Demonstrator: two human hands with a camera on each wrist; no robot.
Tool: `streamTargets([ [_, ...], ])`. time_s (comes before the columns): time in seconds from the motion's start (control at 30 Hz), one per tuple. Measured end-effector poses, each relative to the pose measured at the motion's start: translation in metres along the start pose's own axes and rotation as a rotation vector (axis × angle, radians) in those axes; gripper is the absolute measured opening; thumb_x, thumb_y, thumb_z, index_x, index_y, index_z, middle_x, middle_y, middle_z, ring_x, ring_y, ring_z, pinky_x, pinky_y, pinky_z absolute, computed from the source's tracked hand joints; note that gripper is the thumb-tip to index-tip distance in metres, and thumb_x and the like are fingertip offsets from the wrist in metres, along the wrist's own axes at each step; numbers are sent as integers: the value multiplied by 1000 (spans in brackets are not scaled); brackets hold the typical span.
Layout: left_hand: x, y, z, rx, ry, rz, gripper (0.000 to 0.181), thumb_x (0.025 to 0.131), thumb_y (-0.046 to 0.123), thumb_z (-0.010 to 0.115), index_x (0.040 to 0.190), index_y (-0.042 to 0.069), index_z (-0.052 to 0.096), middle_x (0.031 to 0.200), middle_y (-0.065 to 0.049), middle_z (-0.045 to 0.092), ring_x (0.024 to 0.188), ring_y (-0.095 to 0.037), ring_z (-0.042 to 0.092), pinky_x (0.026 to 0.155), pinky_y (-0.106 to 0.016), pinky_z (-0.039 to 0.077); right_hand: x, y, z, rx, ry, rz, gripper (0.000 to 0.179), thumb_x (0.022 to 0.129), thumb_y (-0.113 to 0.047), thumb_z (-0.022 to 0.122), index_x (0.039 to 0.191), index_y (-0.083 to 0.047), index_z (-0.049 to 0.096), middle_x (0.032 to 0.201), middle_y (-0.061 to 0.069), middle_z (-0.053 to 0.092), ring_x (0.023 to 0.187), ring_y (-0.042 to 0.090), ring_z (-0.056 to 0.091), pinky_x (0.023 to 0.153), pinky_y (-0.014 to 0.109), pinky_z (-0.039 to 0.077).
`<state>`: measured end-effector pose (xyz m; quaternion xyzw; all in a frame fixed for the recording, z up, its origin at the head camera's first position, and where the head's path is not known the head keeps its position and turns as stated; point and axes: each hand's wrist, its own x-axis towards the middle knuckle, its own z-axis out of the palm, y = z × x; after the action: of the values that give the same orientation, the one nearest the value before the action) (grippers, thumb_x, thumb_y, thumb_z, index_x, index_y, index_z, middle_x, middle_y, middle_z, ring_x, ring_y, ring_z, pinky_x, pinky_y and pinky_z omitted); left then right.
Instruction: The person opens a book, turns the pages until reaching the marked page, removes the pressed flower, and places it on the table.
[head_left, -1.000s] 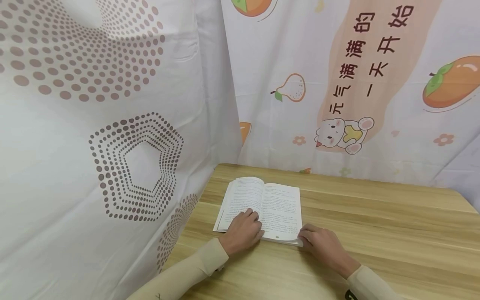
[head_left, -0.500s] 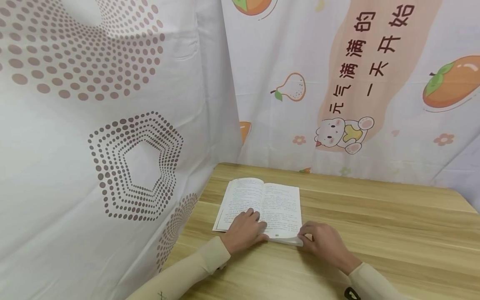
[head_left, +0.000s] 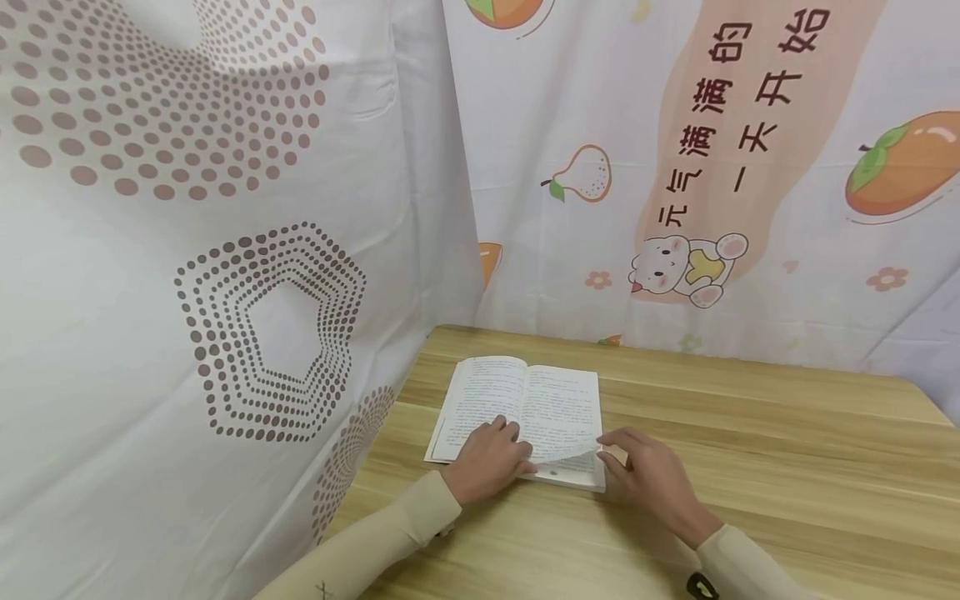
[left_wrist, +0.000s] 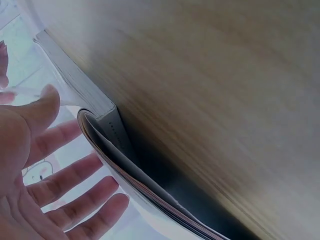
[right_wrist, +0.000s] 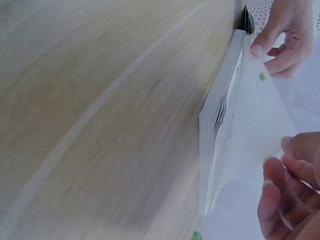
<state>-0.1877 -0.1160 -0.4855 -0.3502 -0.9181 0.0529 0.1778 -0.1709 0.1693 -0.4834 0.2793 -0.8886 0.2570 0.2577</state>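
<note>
An open book (head_left: pixel 558 404) with printed pages lies on the wooden table. My left hand (head_left: pixel 489 462) rests across its lower left page near the spine. Its fingers look extended in the left wrist view, where the book's bottom edge (left_wrist: pixel 82 82) and curved cover also show. At the lower right corner, my right hand (head_left: pixel 651 479) pinches a page (right_wrist: pixel 257 120) between thumb and fingers. That page is lifted off the pages below, its lower edge curling up in the head view. The tips of my left fingers are partly hidden by the hand in the head view.
The wooden table (head_left: pixel 787 450) stretches to the right of the book. A white dotted curtain (head_left: pixel 390 250) hangs along the left side. Behind the table hangs a cloth (head_left: pixel 525 250) printed with fruit and characters.
My right hand has raised the page corner upward from the book and shifted slightly away from me. My left hand has stayed nearly still on the book.
</note>
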Motion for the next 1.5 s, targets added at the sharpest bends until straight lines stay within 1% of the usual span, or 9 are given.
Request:
streamTargets([
  [0.17, -2, -2, -1, -1, 43, -4, 33, 96, 48, 68, 80, 19, 73, 75, 4, 58, 65, -11, 43, 51, -20, 35, -2, -1, -1, -3, -26, 43, 24, 79, -8, 89, 99, -9, 77, 95, 1, 71, 57, -9, 42, 48, 18, 39],
  [0.3, -4, -3, 1, 3, 91, -8, 29, 96, 44, 71, 83, 18, 74, 76, 4, 62, 64, -11, 47, 53, -21, 39, -5, -1, 0, 21, -121, 77, 19, 82, -12, 87, 98, -13, 77, 101, -1, 72, 60, -7, 45, 52, 20, 41],
  [0.4, -5, -4, 3, -11, 127, -20, 22, 95, 37, 74, 87, 17, 73, 77, 4, 62, 63, -10, 49, 53, -22, 41, -7, -2, 2, 28, -196, 97, 17, 84, -15, 86, 98, -14, 77, 104, -1, 72, 66, -2, 52, 58, 23, 47],
  [0.53, -6, -4, 4, -38, 184, -30, 18, 93, 25, 77, 86, 14, 64, 72, 4, 54, 56, -6, 42, 49, -19, 36, -11, -1, 4, -7, -253, 51, 16, 84, -16, 85, 98, -15, 78, 105, 0, 71, 81, 10, 65, 68, 32, 55],
  [0.67, -6, -4, 2, -38, 221, -21, 21, 92, 18, 77, 85, 15, 57, 70, 5, 46, 55, -4, 34, 46, -16, 28, -13, -1, 4, -23, -293, -2, 18, 82, -16, 87, 98, -13, 78, 106, 3, 70, 86, 16, 68, 71, 35, 57],
  [0.87, -6, -3, 1, -13, 188, -13, 12, 97, 13, 70, 86, 15, 67, 75, 5, 52, 58, -4, 35, 47, -16, 28, -13, -2, 3, -47, -321, -1, 17, 81, -14, 87, 95, -11, 79, 105, 1, 69, 85, 15, 69, 71, 34, 58],
  [1.03, -6, -3, 2, 36, 166, -5, 14, 93, 6, 70, 84, 16, 74, 77, 4, 57, 59, -6, 40, 44, -16, 28, -13, -2, 2, -81, -323, -23, 14, 81, -11, 86, 93, -10, 79, 101, -1, 69, 86, 16, 70, 71, 34, 58],
  [1.3, -6, -2, 5, 55, 103, -14, 12, 93, 9, 73, 82, 13, 78, 80, 2, 61, 63, -7, 43, 43, -16, 33, -14, -1, 6, -156, -245, -129, 6, 85, -11, 83, 90, -11, 78, 95, -3, 71, 80, 13, 71, 64, 30, 57],
  [1.5, -5, -2, 6, 48, 90, 8, 16, 95, 14, 70, 80, 15, 76, 84, 1, 65, 72, -13, 49, 55, -21, 40, -16, -1, 6, -188, -218, -167, 10, 84, -10, 84, 92, -10, 78, 96, -2, 70, 76, 13, 71, 60, 28, 56],
])
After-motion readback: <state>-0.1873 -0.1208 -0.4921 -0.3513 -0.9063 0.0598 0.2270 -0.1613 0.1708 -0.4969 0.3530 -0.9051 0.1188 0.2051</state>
